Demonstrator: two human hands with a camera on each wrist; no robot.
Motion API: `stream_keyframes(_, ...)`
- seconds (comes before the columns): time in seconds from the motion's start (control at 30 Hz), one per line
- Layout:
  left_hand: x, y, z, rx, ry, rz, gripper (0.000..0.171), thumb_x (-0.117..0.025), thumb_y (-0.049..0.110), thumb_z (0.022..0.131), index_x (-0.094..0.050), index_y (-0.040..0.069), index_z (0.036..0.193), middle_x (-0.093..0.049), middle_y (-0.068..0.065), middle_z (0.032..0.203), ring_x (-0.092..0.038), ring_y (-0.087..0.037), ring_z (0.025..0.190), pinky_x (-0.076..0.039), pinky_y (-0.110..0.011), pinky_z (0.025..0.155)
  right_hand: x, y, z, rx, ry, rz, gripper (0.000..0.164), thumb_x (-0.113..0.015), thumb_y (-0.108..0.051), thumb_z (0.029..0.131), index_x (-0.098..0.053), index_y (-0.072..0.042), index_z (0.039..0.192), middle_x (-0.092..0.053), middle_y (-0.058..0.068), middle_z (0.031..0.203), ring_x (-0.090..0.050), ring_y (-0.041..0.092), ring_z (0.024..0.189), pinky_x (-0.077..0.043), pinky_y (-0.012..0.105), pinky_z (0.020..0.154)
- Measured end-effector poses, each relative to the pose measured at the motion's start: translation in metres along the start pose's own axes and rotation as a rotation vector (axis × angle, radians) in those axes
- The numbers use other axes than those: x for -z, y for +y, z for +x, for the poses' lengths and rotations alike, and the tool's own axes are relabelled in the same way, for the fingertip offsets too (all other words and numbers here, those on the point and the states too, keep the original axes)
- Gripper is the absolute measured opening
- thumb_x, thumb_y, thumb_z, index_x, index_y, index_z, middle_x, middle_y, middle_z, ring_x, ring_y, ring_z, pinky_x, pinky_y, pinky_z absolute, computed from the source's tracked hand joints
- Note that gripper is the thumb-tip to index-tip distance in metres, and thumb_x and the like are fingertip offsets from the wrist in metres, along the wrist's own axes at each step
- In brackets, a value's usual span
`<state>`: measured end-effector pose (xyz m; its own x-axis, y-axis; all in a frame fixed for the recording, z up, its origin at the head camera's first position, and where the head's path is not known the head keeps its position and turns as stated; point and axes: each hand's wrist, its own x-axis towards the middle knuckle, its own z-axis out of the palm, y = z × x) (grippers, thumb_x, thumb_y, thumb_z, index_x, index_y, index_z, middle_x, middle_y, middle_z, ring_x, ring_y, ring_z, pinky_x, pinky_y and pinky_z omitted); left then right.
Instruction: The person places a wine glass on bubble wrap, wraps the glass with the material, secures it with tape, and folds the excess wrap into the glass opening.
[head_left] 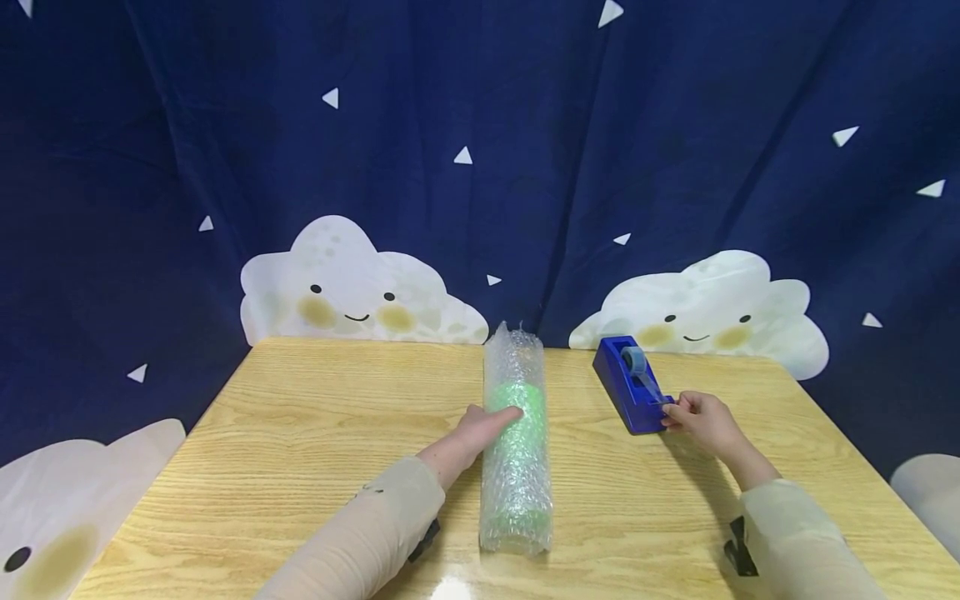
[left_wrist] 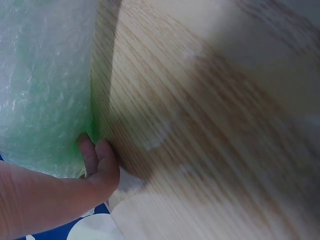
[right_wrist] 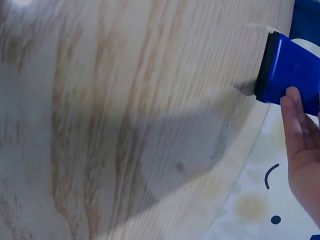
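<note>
Straight ahead of you on the worktop (head_left: 360,433), the roll (head_left: 517,467) lies lengthwise from twelve to six o'clock, clear bubble wrap with something green showing through. Your left hand (head_left: 477,427) holds it from the nine o'clock side, thumb laid across the top and fingers bent in against the side, as the left wrist view also shows.

At two o'clock from the roll stands the blue dispenser (head_left: 618,396), well apart from it. Your right hand (head_left: 707,421) is at the dispenser's four o'clock corner; thumb and forefinger seem to pinch the end of the tape (head_left: 649,387), which runs down from its reel to that corner. The fingertips hide the very end, so how much you have hold of cannot be told.

The step in hand looks like drawing tape to fasten the wrap, none of it visibly on the roll yet. Your next move probably calls for a steady pull toward four o'clock and a clean tear at the dispenser's near end, then carrying the strip toward eight o'clock while your left hand prevents the wrap from springing loose.
</note>
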<state>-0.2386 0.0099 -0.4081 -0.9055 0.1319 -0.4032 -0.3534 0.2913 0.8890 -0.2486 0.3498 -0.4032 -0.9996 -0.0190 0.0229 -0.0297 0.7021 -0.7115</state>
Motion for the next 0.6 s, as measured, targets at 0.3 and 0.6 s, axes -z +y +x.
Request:
stream_keyframes(0.3,0.003,0.0,0.0,0.009,0.015,-0.002,0.103,-0.06,0.047,0.081,-0.003,-0.008,0.147,-0.007,-0.029,0.153,-0.012,-0.046,0.14,-0.014,-0.058,0.114,-0.005,0.005,0.004,0.037,0.017,-0.045,0.032,-0.048,-0.002,0.092,-0.036,-0.003,0.062,-0.066,0.013,0.077,-0.068,0.02,0.074,-0.057,0.031,0.066)
stream_keyframes(0.6,0.001,0.001,-0.003,0.005,0.003,0.004,0.102,-0.061,0.048,0.081,-0.006,-0.009,0.146,-0.008,-0.029,0.153,-0.012,-0.046,0.14,-0.013,-0.058,0.114,0.006,0.003,-0.005,0.029,-0.015,-0.227,0.037,-0.056,-0.021,0.092,-0.041,-0.007,0.061,-0.047,-0.002,0.056,-0.043,0.01,0.054,-0.035,0.024,0.051)
